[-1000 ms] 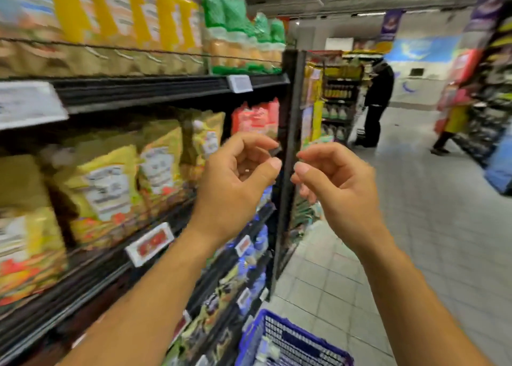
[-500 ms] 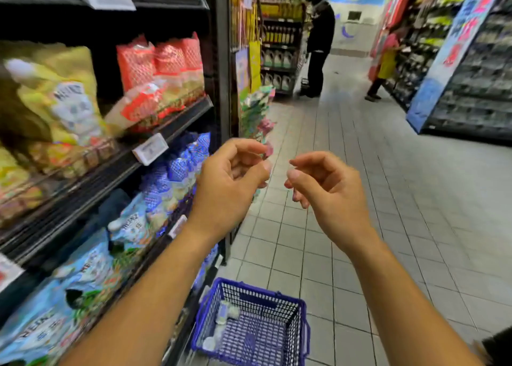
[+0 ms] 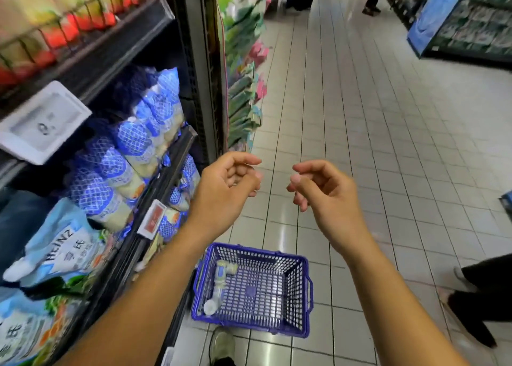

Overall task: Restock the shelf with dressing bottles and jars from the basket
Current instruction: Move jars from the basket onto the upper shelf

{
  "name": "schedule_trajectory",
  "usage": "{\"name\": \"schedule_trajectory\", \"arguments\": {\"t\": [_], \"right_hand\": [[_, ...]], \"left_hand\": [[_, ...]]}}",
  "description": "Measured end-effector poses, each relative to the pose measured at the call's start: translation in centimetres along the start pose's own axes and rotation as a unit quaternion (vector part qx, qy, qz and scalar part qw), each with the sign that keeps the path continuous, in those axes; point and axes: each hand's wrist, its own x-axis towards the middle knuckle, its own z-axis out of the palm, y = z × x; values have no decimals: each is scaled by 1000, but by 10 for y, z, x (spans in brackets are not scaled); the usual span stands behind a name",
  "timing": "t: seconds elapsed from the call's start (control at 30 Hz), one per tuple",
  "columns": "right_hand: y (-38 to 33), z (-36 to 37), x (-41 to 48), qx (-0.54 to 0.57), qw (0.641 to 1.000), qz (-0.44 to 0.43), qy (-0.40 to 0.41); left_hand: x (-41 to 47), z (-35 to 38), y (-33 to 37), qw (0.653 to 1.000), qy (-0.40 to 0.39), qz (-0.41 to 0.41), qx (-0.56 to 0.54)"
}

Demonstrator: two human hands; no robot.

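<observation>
head view: we look down a shop aisle, shelving on our left, white tiled floor (image 3: 360, 110) ahead.
left hand (image 3: 225, 188): we hold it raised above the floor, fingers loosely curled inward toward the thumb, gripping nothing.
right hand (image 3: 327, 196): we hold it raised level with the left, a gap between the two; fingers half curled, thumb tip forward, gripping nothing.
basket (image 3: 300, 291): blue plastic mesh, set on the floor just beside the foot of the shelving, below and between our forearms.
dressing bottles (image 3: 220, 282): a few pale bottles with blue labels lie on their sides along the basket's left wall, one white cap toward its near left corner; we cannot tell the exact count. the rest of the basket floor is bare.
shelf (image 3: 166, 177): dark shelving on our left; its middle level holds blue-and-white netted pouches (image 3: 133, 149), a red price tag (image 3: 152, 218) on the edge below them.
lower left: light blue pouches marked heinz (image 3: 63, 249), blurred.
upper shelf: red and yellow packs (image 3: 69, 13) behind a wire rail, blurred; a white price tag (image 3: 41, 121) on its edge.
shoe (image 3: 221, 343): a grey one on the floor just near the basket's front edge.
far right: a dark trouser leg (image 3: 482, 288) of another person.
</observation>
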Motion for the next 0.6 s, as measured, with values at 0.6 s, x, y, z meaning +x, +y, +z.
{"name": "schedule_trajectory", "arguments": {"t": [0.6], "right_hand": [[409, 64, 0, -38, 957, 278, -75]], "left_hand": [[-8, -86, -407, 941, 82, -307, 116]]}}
